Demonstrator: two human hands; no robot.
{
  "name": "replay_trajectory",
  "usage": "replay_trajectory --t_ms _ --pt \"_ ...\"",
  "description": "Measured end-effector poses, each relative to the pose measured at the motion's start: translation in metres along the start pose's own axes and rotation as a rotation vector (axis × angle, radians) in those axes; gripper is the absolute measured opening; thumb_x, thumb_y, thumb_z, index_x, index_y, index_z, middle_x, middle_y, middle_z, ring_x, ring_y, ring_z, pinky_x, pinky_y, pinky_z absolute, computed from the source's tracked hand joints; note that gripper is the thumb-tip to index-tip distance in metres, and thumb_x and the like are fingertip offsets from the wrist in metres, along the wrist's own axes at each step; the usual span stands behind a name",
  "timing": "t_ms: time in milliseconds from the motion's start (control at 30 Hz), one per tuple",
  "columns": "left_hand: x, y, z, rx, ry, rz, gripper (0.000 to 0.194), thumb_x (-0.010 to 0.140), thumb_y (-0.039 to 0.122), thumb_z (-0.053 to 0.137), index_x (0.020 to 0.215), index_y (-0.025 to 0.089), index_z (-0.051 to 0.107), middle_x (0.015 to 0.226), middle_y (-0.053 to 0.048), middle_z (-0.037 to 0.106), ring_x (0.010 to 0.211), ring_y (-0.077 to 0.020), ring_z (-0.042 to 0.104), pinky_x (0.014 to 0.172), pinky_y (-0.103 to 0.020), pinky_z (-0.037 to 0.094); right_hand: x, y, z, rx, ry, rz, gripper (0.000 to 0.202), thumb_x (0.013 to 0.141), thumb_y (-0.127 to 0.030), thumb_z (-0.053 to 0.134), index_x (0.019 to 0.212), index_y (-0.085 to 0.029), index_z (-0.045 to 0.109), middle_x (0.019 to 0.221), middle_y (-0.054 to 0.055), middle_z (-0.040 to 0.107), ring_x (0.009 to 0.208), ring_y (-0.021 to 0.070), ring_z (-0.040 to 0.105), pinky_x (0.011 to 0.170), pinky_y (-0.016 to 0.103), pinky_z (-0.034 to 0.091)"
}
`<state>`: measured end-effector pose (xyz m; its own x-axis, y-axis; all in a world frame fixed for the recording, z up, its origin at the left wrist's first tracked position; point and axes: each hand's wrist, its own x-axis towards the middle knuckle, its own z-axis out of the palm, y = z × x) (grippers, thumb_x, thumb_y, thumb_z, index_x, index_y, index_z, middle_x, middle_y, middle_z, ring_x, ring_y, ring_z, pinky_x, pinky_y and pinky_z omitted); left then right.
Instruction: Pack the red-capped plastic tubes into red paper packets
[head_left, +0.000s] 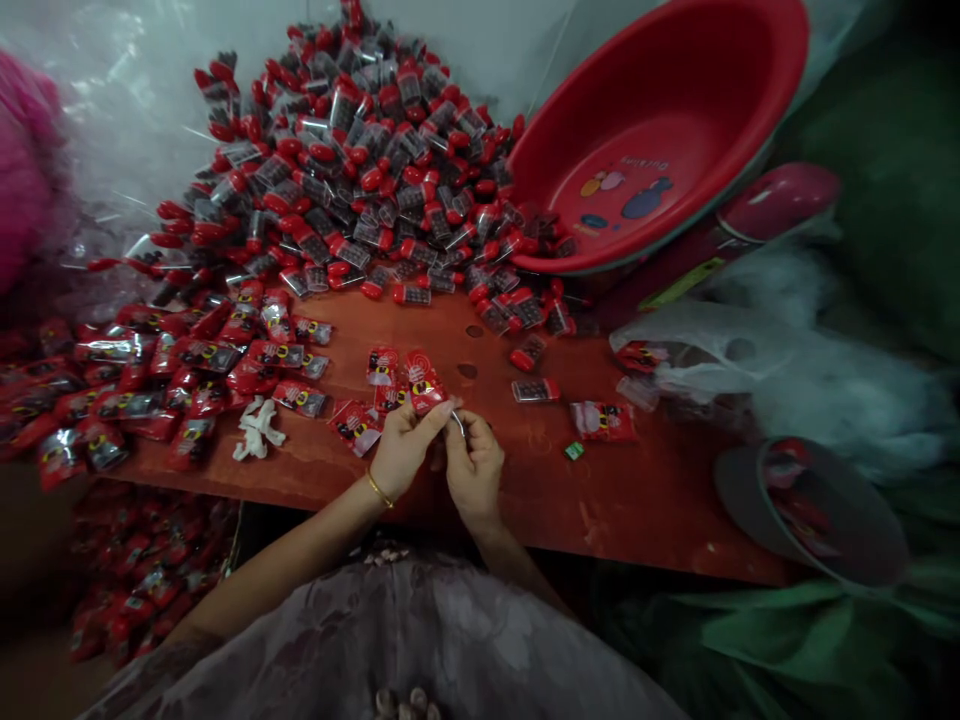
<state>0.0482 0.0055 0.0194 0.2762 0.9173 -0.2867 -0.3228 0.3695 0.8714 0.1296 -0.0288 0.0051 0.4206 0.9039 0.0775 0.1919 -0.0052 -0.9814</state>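
Note:
Near the table's front edge, my left hand [405, 450], with a gold bracelet at its wrist, is closed on a red printed packet [424, 382] held upright. Beside it my right hand [474, 468] is closed around a small metal tool [457, 424], close to the packet's lower right corner. The fingertips of both hands nearly meet. More red packets [355, 424] lie just left of my hands. To their right are a capped clear tube [535, 390], a small green piece [574, 451] and another red packet [603, 421].
A large heap of red-capped tubes [337, 170] covers the back of the table [645, 500]. A tilted red basin [660, 130] stands back right. Filled packets [195, 370] pile up at left, near crumpled white scraps [259, 428]. A container [810, 510] and plastic bags [750, 350] are at right.

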Motion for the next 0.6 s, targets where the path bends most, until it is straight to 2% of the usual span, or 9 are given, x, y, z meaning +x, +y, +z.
replay_trajectory --t_ms 167,267,333,433,500,600 --pt "0.0032 0.0057 -0.0018 -0.081 0.023 0.035 0.036 0.067 0.050 0.069 0.071 0.014 0.066 0.058 0.000 0.060 0.049 -0.0072 0.050 0.049 -0.019 0.042 -0.0012 0.0017 -0.0023 0.100 -0.075 0.070 0.022 0.084 -0.041 0.051 0.081 -0.018 0.053 0.055 -0.006 0.053 0.041 0.0075 0.046 0.041 0.019 0.037" --pt "0.0053 0.0044 -0.0020 -0.109 0.037 0.004 0.041 0.065 0.054 0.068 0.066 0.013 0.063 0.060 -0.001 0.062 0.048 -0.0074 0.050 0.043 -0.019 0.039 -0.0008 -0.0010 -0.0030 0.110 -0.095 0.076 0.022 0.085 -0.040 0.048 0.078 -0.019 0.052 0.046 -0.009 0.047 0.035 0.0069 0.042 0.038 0.019 0.035" --pt "0.0039 0.0013 -0.0007 -0.081 0.036 -0.018 0.042 0.064 0.054 0.068 0.069 0.013 0.064 0.055 0.001 0.058 0.040 -0.0060 0.044 0.037 -0.019 0.033 0.0002 -0.0024 -0.0025 0.056 -0.046 0.031 0.021 0.085 -0.038 0.049 0.078 -0.019 0.053 0.049 -0.007 0.051 0.039 0.0077 0.046 0.042 0.019 0.038" --pt "-0.0003 -0.0008 0.0017 -0.041 0.051 -0.002 0.040 0.065 0.053 0.068 0.073 0.013 0.067 0.048 0.004 0.052 0.036 -0.0048 0.039 0.036 -0.019 0.031 0.0018 -0.0024 -0.0012 -0.028 0.042 -0.043 0.019 0.084 -0.035 0.051 0.080 -0.018 0.057 0.065 -0.001 0.062 0.056 0.0102 0.056 0.054 0.021 0.046" --pt "-0.0020 0.0018 0.0020 -0.052 0.057 0.001 0.038 0.065 0.050 0.070 0.073 0.013 0.068 0.049 0.004 0.053 0.039 -0.0049 0.040 0.039 -0.019 0.033 0.0022 -0.0015 -0.0004 -0.023 0.033 -0.049 0.019 0.084 -0.035 0.051 0.083 -0.018 0.058 0.071 0.001 0.064 0.062 0.0113 0.058 0.058 0.022 0.047" --pt "-0.0006 0.0087 0.0004 -0.132 0.069 -0.058 0.035 0.059 0.047 0.075 0.066 0.013 0.066 0.054 0.002 0.058 0.044 -0.0055 0.045 0.041 -0.019 0.034 0.0013 0.0003 0.0003 0.045 -0.038 -0.024 0.021 0.086 -0.037 0.049 0.083 -0.018 0.057 0.072 0.001 0.064 0.061 0.0115 0.058 0.057 0.023 0.047"
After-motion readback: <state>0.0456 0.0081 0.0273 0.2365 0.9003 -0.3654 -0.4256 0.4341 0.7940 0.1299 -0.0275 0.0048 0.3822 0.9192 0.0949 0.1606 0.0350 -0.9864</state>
